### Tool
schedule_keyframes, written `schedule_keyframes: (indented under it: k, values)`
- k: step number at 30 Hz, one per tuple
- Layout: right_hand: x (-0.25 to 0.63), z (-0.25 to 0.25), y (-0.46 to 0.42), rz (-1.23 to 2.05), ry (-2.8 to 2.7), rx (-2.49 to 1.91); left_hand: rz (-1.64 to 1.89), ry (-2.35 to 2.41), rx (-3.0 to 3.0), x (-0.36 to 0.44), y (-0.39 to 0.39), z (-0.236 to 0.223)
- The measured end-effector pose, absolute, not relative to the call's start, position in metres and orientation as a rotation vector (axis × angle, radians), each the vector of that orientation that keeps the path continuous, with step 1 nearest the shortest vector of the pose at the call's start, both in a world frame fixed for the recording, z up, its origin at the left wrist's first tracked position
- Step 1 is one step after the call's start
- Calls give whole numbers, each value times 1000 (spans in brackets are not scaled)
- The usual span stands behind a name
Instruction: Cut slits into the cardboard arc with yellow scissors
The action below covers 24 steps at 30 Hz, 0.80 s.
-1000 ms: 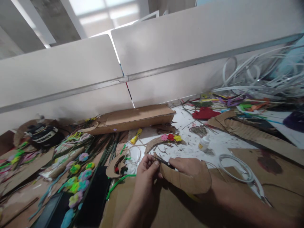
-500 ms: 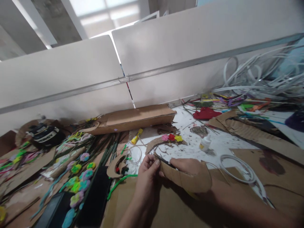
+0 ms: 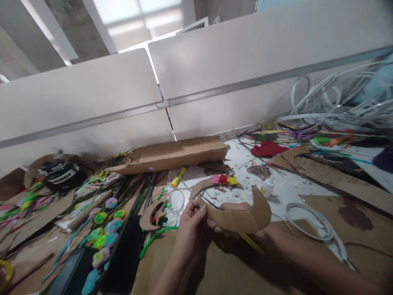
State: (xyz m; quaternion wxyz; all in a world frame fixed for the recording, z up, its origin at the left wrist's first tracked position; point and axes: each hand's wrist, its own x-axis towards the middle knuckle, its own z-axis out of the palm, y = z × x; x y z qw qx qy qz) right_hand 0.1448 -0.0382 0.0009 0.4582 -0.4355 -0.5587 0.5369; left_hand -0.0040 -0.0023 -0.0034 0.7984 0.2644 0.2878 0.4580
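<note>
My left hand (image 3: 190, 229) pinches the left end of a curved, crescent-shaped cardboard piece (image 3: 242, 216) between thumb and fingers. My right hand (image 3: 233, 209) sits behind the crescent, mostly hidden by it, gripping its middle; a thin yellow-green stick (image 3: 250, 241) pokes out below it. The crescent stands tilted up, its right tip pointing upward. Just beyond lies another cardboard arc carrying pink, red and yellow flowers (image 3: 223, 179).
A long flat cardboard box (image 3: 172, 155) lies by the white partition (image 3: 215, 73). A yellow glue stick (image 3: 177, 177), small white bottle (image 3: 267, 186), white wire loop (image 3: 308, 216), colourful flowers (image 3: 106, 233) and green stems are at left. Tangled white strips (image 3: 337, 102) pile at right.
The cardboard crescent has been lifted and turned upright, now covering most of my right hand. The dark thin tool seen at my fingertips earlier is out of sight.
</note>
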Motion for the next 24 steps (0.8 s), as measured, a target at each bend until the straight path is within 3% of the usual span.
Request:
schedule_keyframes:
  k: [10, 17, 24]
  values:
    - [178, 10, -26, 996, -1637, -1451, 966, 826, 684, -14, -2, 8]
    - [171, 15, -29, 1400, -1099, -1189, 880, 831, 935, -16, 6, 1]
    - [171, 11, -29, 1428, -1081, -1204, 741, 818, 1156, -18, 10, 12]
